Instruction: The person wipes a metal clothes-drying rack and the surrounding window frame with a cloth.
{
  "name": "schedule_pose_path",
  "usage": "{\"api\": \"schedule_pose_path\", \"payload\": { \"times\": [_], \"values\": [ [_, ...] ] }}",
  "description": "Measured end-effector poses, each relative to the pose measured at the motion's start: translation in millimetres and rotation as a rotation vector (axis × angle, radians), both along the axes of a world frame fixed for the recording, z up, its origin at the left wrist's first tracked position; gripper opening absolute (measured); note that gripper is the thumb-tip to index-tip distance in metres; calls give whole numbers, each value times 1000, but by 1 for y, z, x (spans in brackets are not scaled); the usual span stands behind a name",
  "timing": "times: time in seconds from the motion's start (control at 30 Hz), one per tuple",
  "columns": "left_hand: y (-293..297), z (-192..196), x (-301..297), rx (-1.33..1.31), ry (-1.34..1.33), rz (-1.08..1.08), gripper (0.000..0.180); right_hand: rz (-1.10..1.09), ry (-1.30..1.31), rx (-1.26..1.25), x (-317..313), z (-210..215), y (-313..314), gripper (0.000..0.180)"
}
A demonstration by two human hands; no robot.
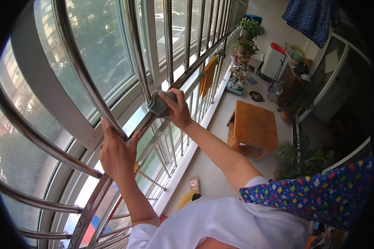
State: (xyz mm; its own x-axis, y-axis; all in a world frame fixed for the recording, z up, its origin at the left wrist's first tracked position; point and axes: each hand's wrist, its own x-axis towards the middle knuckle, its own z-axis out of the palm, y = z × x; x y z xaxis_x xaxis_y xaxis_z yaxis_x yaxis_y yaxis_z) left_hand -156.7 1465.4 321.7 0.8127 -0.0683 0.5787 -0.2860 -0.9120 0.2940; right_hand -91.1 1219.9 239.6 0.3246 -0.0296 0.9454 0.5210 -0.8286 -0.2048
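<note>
My left hand (118, 154) is wrapped round the lower end of an upright metal bar (94, 101), just above the long metal rail (143, 125). Farther along that rail, my right hand (180, 111) grips a bunched grey-green cloth (158, 106). The cloth presses against the rail at the foot of another upright bar (142, 62) and covers the joint there. My right thumb lies over the cloth, and its underside is hidden.
Window panes (99, 41) stand behind the bars. An orange cloth (208, 76) hangs over the rail farther along. On the floor to the right stand a small wooden table (255, 128) and a leafy plant (297, 157). Potted plants (249, 28) and a white appliance (272, 61) fill the far end; patterned blue fabric (309, 18) hangs above.
</note>
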Motion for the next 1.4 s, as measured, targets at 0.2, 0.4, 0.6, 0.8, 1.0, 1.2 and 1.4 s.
{"api": "schedule_pose_path", "payload": {
  "times": [0.2, 0.4, 0.6, 0.8, 1.0, 1.2, 1.4],
  "values": [
    [-7, -15, 3, 53, -79, 144, 89, -132, 37, 195, 43, -5, -78, 62],
    [-5, -30, 5, 153, -171, 269, 105, -189, 40, 478, 81, -9, -116, 60],
    [-6, -36, 7, 114, -196, 318, 107, 38, 33, 129, 57, -37, -95, 52],
    [-4, -41, 14, 82, -381, 266, 97, -159, -61, 369, 108, -37, -166, 49],
    [-3, -46, 20, 133, -454, 313, 74, -80, -84, 612, 123, -32, -158, 55],
    [-12, -53, 13, 156, -795, 318, 34, 28, -101, 387, 114, -54, -158, 49],
    [-105, -61, 9, -64, -827, -159, 11, -60, -144, 692, 153, -24, -214, 51]
  ]
}}
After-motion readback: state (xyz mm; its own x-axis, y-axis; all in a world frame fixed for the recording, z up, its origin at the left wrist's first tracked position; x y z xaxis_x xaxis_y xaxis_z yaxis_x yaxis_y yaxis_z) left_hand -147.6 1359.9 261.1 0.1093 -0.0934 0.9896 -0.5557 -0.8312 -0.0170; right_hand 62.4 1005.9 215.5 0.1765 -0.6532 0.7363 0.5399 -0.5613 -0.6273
